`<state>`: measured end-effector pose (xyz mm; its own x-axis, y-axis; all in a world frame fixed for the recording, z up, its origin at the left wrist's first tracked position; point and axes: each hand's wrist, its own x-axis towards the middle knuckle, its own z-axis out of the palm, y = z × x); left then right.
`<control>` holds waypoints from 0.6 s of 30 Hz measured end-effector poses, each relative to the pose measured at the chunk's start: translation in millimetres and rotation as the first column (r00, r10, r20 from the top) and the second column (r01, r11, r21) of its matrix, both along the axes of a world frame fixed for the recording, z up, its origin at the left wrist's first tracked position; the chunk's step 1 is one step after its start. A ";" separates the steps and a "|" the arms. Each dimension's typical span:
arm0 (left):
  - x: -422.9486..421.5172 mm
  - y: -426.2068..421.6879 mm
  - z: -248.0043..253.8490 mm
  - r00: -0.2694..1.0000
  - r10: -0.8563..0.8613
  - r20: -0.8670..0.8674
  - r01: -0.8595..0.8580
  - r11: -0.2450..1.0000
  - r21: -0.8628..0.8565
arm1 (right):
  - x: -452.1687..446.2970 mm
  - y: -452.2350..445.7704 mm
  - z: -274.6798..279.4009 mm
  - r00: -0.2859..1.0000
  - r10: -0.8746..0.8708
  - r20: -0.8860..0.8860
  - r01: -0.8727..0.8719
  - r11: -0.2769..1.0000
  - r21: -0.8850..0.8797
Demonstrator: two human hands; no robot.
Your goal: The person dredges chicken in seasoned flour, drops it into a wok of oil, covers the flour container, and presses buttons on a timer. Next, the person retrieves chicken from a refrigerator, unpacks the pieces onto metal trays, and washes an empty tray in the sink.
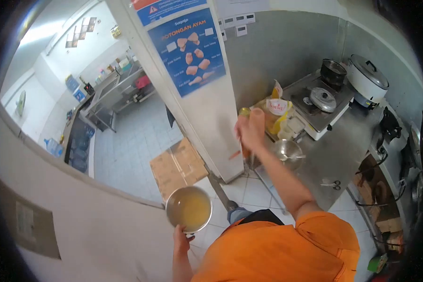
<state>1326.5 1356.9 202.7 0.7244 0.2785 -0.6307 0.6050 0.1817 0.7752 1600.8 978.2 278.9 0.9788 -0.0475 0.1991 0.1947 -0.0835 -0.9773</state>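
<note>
My left hand [181, 237] grips the rim of a round metal bowl [170, 215] from below. Yellowish liquid [195, 210] lies in the bowl, held low beside the doorway. Stretched out over the counter's near left corner, my right hand [250, 130] is closed around what looks like a bottle. Its greenish-yellow top [244, 112] shows above the fingers and an orange-brown part shows below; the hand hides the middle. Right of my forearm stands a small metal bowl [286, 149] with a light-coloured utensil in it. Behind my hand lies a yellow-and-white package [278, 107].
A gas stove [310, 101] carries a lidded pan [323, 99] and a dark pot [333, 74]. Beyond stands a large white rice cooker [367, 77]. Scissors [332, 184] lie on the steel counter [336, 152]. A cardboard box [178, 167] sits in the doorway, left of a white pillar [211, 122].
</note>
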 end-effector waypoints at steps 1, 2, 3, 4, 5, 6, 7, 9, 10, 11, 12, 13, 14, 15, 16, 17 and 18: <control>13.4 12.7 10.1 1.000 0.020 -0.024 -0.020 1.000 -0.002 | 20.0 -9.1 56.3 0.968 -0.211 0.137 0.221 0.973 -0.061; 25.1 25.7 17.3 0.998 0.038 -0.050 -0.038 0.999 -0.004 | 73.6 -24.8 61.0 0.875 -0.368 0.314 0.398 0.917 -0.033; 33.6 41.4 17.9 0.996 0.077 -0.043 -0.077 0.997 -0.006 | 126.5 -40.1 67.0 0.723 -0.512 0.464 0.575 0.818 0.008; 44.1 59.7 14.6 0.993 0.113 -0.029 -0.113 0.994 -0.011 | 153.9 -47.2 98.1 0.596 -0.556 0.579 0.615 0.780 0.115; 52.9 75.0 13.3 0.989 0.149 -0.021 -0.149 0.989 -0.018 | 173.9 -54.0 125.0 0.527 -0.508 0.682 0.666 0.745 0.040; 62.1 83.9 18.2 0.992 0.123 0.014 -0.123 0.991 0.049 | 191.7 -59.9 148.5 0.460 -0.438 0.773 0.718 0.696 -0.033; 69.5 89.9 24.8 0.995 0.092 0.047 -0.097 0.989 0.114 | 209.5 -65.2 168.1 0.365 -0.370 0.855 0.777 0.626 -0.061; 84.3 116.6 15.4 0.993 0.096 0.064 -0.102 0.990 0.099 | 242.5 -68.7 193.2 0.200 -0.175 0.964 0.877 0.472 -0.096; 92.7 140.1 4.8 0.990 0.132 0.050 -0.134 0.991 0.023 | 256.0 -68.8 196.6 0.213 -0.150 0.966 0.868 0.484 -0.116; 105.4 155.3 0.3 0.985 0.168 0.034 -0.166 0.985 -0.052 | 267.9 -68.7 199.4 0.224 -0.126 0.966 0.858 0.496 -0.134; 116.9 157.7 7.4 0.986 0.160 0.041 -0.159 0.987 -0.029 | 276.5 -69.1 201.1 0.235 -0.102 0.967 0.849 0.506 -0.152; 125.5 154.4 23.3 0.988 0.147 0.049 -0.147 0.989 -0.007 | 279.9 -69.2 202.3 0.232 -0.119 0.965 0.857 0.494 -0.145; 135.1 152.1 37.8 0.990 0.132 0.055 -0.133 0.991 0.013 | 280.2 -70.0 201.8 0.230 -0.135 0.964 0.866 0.481 -0.139; 146.9 153.4 48.2 0.989 0.147 0.021 -0.147 0.989 0.000 | 280.0 -73.7 200.4 0.230 -0.152 0.961 0.873 0.468 -0.135; 157.2 156.6 51.6 0.990 0.139 0.017 -0.139 0.990 0.007 | 282.5 -81.9 199.2 0.227 -0.202 0.953 0.899 0.420 -0.125; 166.8 160.5 54.9 0.991 0.132 0.015 -0.132 0.991 0.018 | 285.9 -92.1 199.3 0.219 -0.254 0.942 0.921 0.372 -0.114; 175.9 164.0 58.5 0.992 0.127 0.016 -0.127 0.991 0.029 | 289.4 -101.0 199.7 0.206 -0.305 0.930 0.941 0.324 -0.102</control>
<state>1502.4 1520.9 261.2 0.6904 0.3876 -0.6108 0.5678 0.2329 0.7895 1890.2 877.3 478.6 0.1033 -0.1358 0.9853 0.2251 -0.9617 -0.1562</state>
